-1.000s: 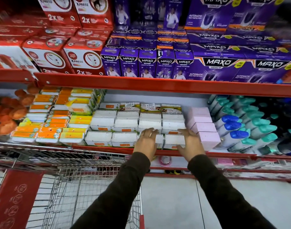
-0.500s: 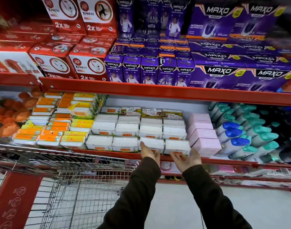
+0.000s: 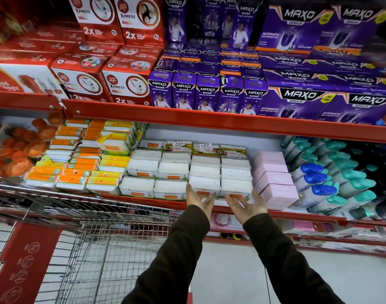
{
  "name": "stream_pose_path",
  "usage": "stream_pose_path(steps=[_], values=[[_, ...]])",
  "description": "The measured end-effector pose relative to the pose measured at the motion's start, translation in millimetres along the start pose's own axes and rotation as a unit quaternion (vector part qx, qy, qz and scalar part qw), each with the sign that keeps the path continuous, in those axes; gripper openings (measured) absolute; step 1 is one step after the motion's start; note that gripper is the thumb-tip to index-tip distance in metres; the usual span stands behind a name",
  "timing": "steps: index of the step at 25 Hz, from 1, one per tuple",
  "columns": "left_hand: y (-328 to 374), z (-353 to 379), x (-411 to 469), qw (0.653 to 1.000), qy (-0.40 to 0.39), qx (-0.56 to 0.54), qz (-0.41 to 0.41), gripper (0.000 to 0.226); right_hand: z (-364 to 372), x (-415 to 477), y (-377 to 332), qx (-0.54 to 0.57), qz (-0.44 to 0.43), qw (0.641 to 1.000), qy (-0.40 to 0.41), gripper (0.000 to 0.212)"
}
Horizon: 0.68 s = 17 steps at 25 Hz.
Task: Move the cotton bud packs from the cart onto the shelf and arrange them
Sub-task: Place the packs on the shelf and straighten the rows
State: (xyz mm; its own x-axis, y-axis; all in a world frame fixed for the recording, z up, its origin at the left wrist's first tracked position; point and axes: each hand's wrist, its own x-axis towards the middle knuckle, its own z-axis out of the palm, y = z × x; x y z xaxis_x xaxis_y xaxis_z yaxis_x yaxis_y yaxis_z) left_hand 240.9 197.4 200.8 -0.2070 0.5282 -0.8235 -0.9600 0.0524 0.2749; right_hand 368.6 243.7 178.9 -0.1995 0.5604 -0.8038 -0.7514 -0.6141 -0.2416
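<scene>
Several clear cotton bud packs (image 3: 188, 172) with orange labels lie in rows and stacks on the red shelf (image 3: 143, 199), in its middle section. My left hand (image 3: 197, 199) is open, palm up, its fingers touching the front edge of a front-row pack (image 3: 204, 185). My right hand (image 3: 247, 205) is open too, fingers spread just under the neighbouring front pack (image 3: 236, 186). Neither hand holds anything. The wire cart (image 3: 84, 238) stands at the lower left; I see no packs in the part of it that shows.
Orange and yellow packs (image 3: 77, 170) fill the shelf to the left, pink boxes (image 3: 275, 181) and bottles with blue and teal caps (image 3: 332, 178) to the right. Red and purple boxes (image 3: 209, 84) crowd the shelf above. Grey floor lies below.
Both hands have come off the tops of the front packs and dropped to the shelf's front edge, turning palm up. The two front-right packs now sit flush in the row.
</scene>
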Motion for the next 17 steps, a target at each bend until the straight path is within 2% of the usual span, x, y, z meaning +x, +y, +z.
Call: stream_pose_path(steps=[3, 8, 12, 17], values=[[3, -22, -7, 0.998, 0.041, -0.038, 0.012, 0.069, 1, -7, 22, 0.016, 0.028, 0.999, 0.007, 0.068], [40, -45, -2, 0.99, 0.087, -0.064, 0.088, 0.066, 27, -11, 63, 0.007, 0.064, 0.998, 0.0, 0.072], [68, -41, 0, 0.991, 0.076, -0.06, 0.089, 0.065, 42, 1, 71, 0.012, 0.065, 0.998, -0.003, 0.077], [80, -30, 9, 0.996, 0.054, -0.002, 0.078, 0.059, 42, 15, 68, -0.005, 0.061, 0.998, -0.008, 0.076]])
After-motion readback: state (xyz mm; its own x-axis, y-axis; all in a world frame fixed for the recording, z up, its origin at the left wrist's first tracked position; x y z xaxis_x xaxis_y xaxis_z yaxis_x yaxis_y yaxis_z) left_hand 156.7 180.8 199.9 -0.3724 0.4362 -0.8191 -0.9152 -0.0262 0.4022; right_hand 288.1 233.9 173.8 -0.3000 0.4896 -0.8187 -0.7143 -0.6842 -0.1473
